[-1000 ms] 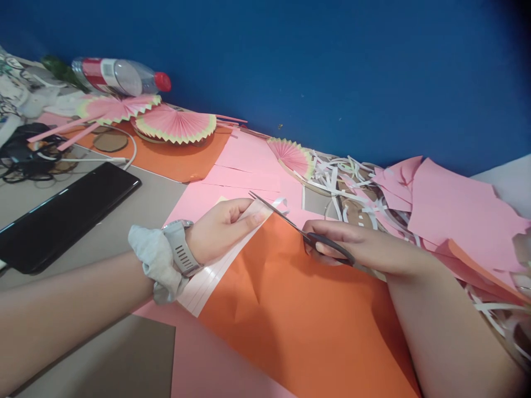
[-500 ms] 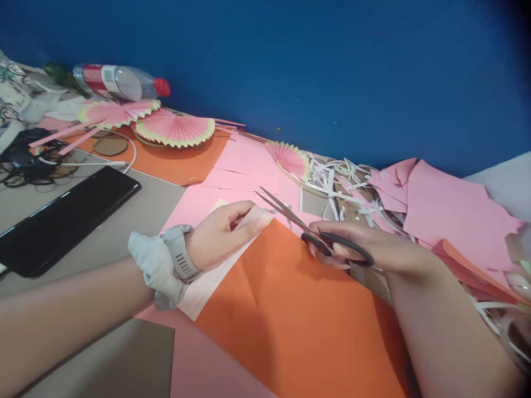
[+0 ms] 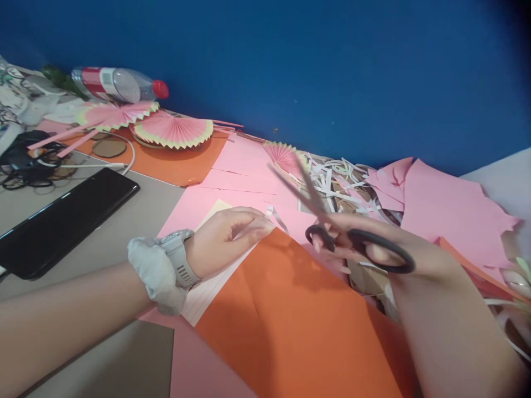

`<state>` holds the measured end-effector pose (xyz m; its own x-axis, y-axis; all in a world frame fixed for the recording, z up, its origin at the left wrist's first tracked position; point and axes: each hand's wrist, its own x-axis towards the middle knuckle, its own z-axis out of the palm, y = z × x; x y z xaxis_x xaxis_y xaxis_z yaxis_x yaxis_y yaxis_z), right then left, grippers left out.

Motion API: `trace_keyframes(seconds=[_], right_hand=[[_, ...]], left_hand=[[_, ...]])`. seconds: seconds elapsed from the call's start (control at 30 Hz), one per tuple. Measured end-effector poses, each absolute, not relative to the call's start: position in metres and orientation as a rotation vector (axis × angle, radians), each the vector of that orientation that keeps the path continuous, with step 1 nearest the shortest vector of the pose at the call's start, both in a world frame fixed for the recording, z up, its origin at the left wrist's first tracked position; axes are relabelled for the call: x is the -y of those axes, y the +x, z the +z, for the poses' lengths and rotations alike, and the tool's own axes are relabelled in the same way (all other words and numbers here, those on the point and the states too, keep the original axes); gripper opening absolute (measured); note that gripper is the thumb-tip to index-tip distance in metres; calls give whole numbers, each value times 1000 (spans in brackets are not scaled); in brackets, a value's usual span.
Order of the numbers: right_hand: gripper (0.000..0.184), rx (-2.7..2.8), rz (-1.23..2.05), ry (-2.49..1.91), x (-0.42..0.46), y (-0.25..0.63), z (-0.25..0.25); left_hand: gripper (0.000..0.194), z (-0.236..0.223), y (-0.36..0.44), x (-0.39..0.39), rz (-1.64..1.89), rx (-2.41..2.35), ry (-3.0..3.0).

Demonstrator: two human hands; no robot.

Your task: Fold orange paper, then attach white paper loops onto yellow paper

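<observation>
My left hand (image 3: pixel 226 240), with a watch and a pale scrunchie at the wrist, is closed on the upper corner of a white ruled paper (image 3: pixel 199 301) lying along the edge of a large orange sheet (image 3: pixel 290 309). A thin curled white strip (image 3: pixel 277 216) sticks out by its fingertips. My right hand (image 3: pixel 373 229) has its fingers through the black handles of scissors (image 3: pixel 317 207). The blades are spread, slightly blurred, and apart from the paper. Under the left hand lie pink sheets (image 3: pixel 182 213) and a bit of pale yellow paper (image 3: pixel 218 209).
A black phone (image 3: pixel 70 221) lies at left near tangled cables (image 3: pixel 29 157). Along the blue wall (image 3: pixel 265 66) are a plastic bottle (image 3: pixel 124 84), pink pleated paper fans (image 3: pixel 174 130) and white paper shreds (image 3: pixel 332 179). Pink scraps (image 3: pixel 448 210) are piled at right.
My right hand has drawn the scissors back to the right and turned them more upright, the blades spreading wider. My left hand stays nearly in place on the paper.
</observation>
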<state>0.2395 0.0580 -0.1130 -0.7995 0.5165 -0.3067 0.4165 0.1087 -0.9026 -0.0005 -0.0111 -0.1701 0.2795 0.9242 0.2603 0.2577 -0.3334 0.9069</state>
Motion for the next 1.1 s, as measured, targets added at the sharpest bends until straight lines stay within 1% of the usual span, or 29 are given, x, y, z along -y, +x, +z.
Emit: trace_keyframes(seconds=[0.1,0.2,0.27,0.37,0.67,0.8,0.93,1.1], right_hand=[[41,2063,1615,-1032,-60,236,-114],[29,2102,1129,-1427,-68,230,-122],[30,2147,829,-1667,-71,227,-130],[33,2235,593,-1821,-72,222,-139],[34,2424,245,-1828,-61,204,-144],[30,2528,127,-1743,-58,203,-149],[28,2569,160,-1597,-62,206,-159],[26,2552,187,-1586,-65,206,-159]], left_hand=[[21,-167,-1,10,1067,-1043,1720],[26,-162,-1,11,1043,-1005,1680],[28,-160,-1,11,1034,-973,1653],[28,-158,-1,13,1032,-924,1610],[19,-161,-1,13,1032,-864,1584],[19,-161,-2,12,1030,-893,1597],[22,-162,-2,12,1023,-903,1614],[24,-162,-3,12,1026,-927,1625]])
